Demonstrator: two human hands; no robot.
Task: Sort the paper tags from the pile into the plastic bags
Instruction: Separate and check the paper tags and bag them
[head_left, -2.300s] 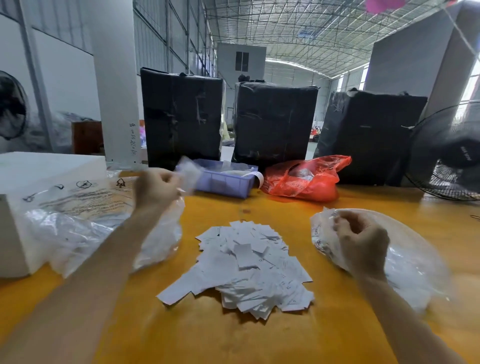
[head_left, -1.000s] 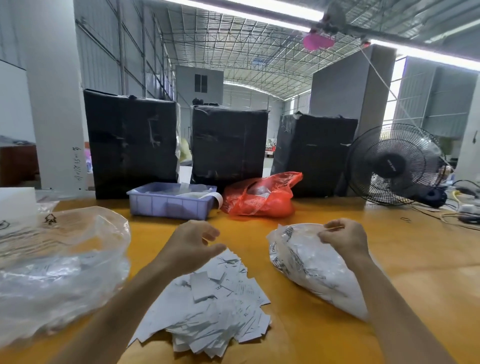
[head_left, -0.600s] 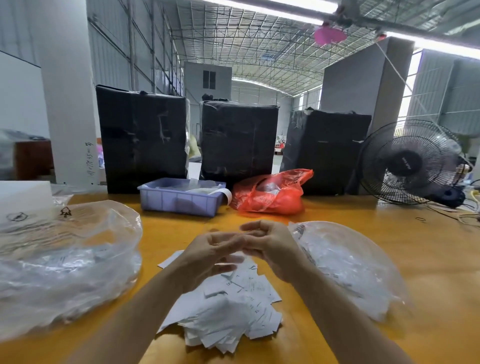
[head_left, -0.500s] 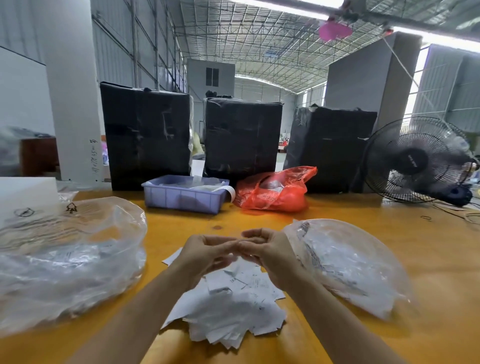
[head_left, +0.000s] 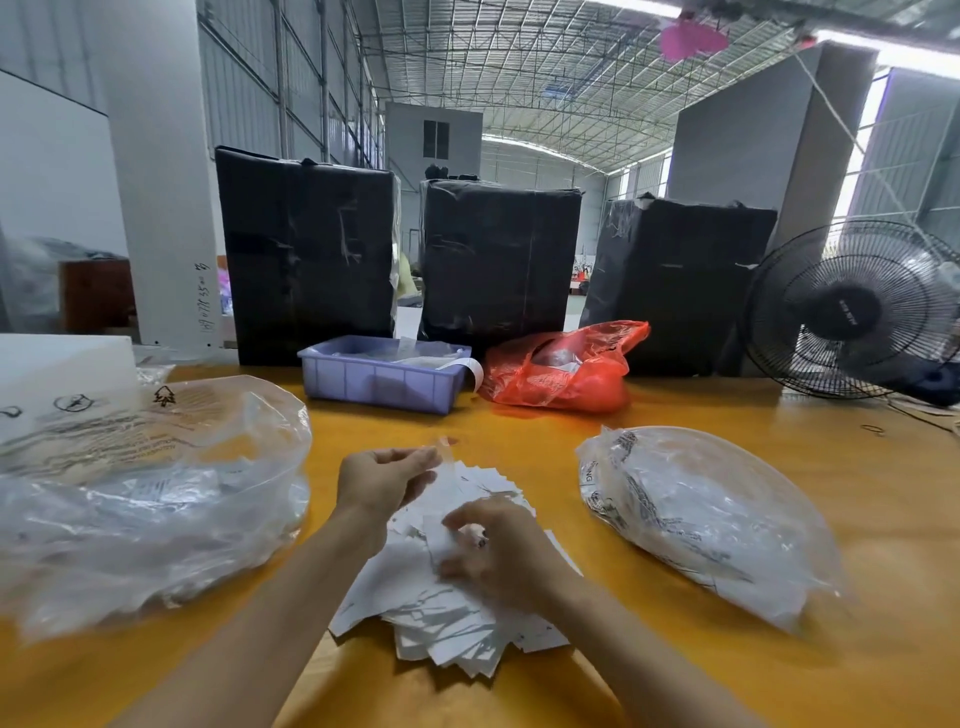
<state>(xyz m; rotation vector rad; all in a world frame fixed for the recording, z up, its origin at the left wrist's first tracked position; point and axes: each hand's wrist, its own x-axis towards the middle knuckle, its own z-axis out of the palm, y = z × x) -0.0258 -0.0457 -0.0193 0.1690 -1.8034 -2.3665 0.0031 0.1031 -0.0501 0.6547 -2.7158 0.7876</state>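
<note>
left hand (head_left: 382, 480) pinches a thin clear strip above tag pile (head_left: 447, 618); right hand (head_left: 493, 551) on the pile, fingers curled, grip unclear; clear bags (head_left: 156, 499) either side of it

1. The table (head_left: 675, 675) looks like wood — smooth, glossy, yellow.
2. The tags (head_left: 447, 618) are thin matt white paper.
3. Both bags, left (head_left: 156, 499) and right (head_left: 717, 525), are clear, crinkled, shiny plastic.
4. The tray (head_left: 382, 382) — smooth lilac plastic.

White paper tags (head_left: 447, 618) heaped between 2 clear plastic bags (head_left: 150, 499), (head_left: 706, 519)
</note>
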